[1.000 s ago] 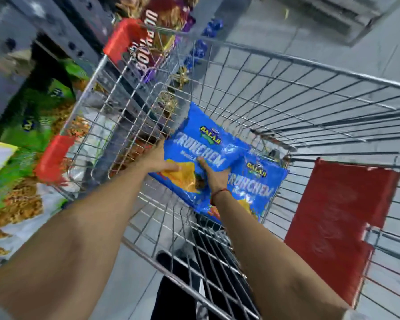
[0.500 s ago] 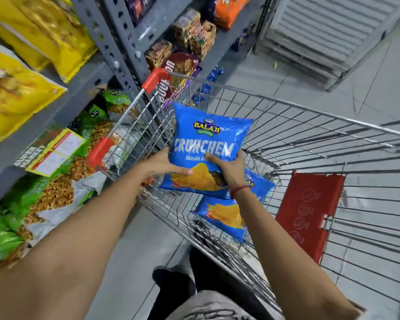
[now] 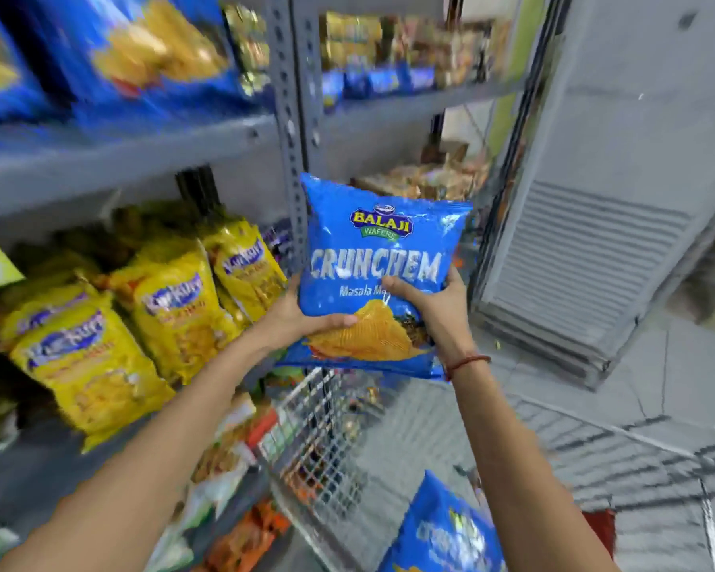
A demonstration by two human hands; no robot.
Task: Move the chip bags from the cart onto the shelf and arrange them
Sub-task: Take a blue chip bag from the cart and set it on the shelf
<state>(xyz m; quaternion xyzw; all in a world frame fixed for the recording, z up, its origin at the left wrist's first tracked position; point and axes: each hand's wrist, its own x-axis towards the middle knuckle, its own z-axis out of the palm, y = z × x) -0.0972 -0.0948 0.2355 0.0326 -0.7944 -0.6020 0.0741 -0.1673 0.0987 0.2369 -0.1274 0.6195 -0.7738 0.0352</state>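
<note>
A blue Crunchem chip bag (image 3: pixel 378 258) is held upright in front of the grey metal shelf (image 3: pixel 141 158), level with its middle tier. My left hand (image 3: pixel 296 317) grips its lower left edge and my right hand (image 3: pixel 432 307) grips its lower right side, thumb across the front. Below, the wire cart (image 3: pixel 327 439) holds another blue chip bag (image 3: pixel 442 530) at the bottom of the view. Blue bags (image 3: pixel 112 55) of the same colour lie blurred on the upper shelf at top left.
Yellow snack bags (image 3: pixel 174 315) fill the middle shelf to the left of the held bag. A grey upright post (image 3: pixel 292 117) stands just behind it. More packets crowd the right-hand shelves (image 3: pixel 389 64). A slatted grey panel (image 3: pixel 587 262) leans at the right on the tiled floor.
Both hands have lifted the blue chip bag out of the cart and up to shelf height. My view has swung upward from the cart to the shelves.
</note>
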